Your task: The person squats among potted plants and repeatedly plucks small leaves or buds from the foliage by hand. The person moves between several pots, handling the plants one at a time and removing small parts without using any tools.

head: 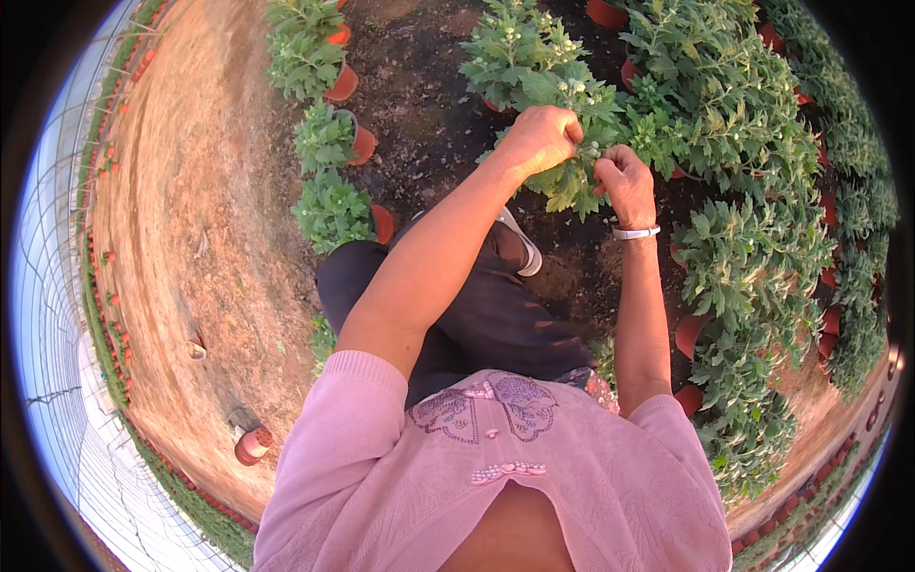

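A leafy potted plant with pale round buds, apparently a chrysanthemum (565,182), stands before me between my two hands. My left hand (545,137) reaches into its top from the left. Its curled fingers close around a shoot beside a green bud (589,149), though the fingertips are partly hidden. On the other side of that bud is my right hand (626,183), with a white band on the wrist. Thumb and forefinger are bent close together at the leaves; whether anything is between them cannot be made out. Leaves hide this plant's pot.
Dense rows of budding plants (743,264) in red-brown pots crowd the right side. Smaller potted plants (332,207) line the left, several of their pots tilted. One pot (253,446) lies on bare soil (207,286) at lower left. My shoe (527,250) rests on dark ground close to the plant.
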A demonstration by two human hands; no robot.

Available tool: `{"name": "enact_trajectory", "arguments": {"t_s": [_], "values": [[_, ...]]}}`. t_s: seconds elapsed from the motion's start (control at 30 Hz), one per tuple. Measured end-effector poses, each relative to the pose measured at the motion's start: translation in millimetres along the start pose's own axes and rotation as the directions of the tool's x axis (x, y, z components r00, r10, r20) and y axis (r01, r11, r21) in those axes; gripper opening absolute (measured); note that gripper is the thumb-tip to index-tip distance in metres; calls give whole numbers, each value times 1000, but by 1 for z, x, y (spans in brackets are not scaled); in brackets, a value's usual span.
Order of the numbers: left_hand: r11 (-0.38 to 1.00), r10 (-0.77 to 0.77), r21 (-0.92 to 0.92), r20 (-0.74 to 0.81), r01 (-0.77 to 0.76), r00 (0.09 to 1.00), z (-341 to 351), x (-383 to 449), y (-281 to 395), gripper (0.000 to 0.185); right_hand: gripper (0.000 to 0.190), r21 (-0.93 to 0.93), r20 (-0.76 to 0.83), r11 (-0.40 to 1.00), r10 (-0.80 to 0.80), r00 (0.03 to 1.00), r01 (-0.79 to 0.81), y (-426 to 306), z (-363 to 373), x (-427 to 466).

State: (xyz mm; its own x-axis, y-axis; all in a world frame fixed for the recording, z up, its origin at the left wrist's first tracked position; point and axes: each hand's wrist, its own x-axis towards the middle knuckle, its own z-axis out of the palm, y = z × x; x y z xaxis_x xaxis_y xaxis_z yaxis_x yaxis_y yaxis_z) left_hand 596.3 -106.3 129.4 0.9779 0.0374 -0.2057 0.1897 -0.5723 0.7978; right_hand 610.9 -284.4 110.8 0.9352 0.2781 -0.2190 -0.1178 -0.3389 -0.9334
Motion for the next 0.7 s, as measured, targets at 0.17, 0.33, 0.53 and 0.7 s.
{"name": "enact_trajectory", "arguments": {"t_s": [0.17, 0.33, 0.53, 0.7], "values": [[998, 22, 53, -107, -17, 994, 7, 3, -2, 26, 27, -225, -120, 937, -299, 947, 267, -2, 4, 2], [992, 9, 127, -39, -4, 999, 6, 2, -1, 24, 27, -271, 25, 862, -439, 898, 429, -9, 3, 3], [984, 28, 178, -48, -19, 998, 9, -2, 4, 19, 16, -438, 77, 727, -557, 827, 530, -5, 1, 6], [978, 99, 189, -38, -90, 994, 14, -3, 7, 18, 15, -561, 102, 629, -593, 799, 538, 3, 0, 11]]}}
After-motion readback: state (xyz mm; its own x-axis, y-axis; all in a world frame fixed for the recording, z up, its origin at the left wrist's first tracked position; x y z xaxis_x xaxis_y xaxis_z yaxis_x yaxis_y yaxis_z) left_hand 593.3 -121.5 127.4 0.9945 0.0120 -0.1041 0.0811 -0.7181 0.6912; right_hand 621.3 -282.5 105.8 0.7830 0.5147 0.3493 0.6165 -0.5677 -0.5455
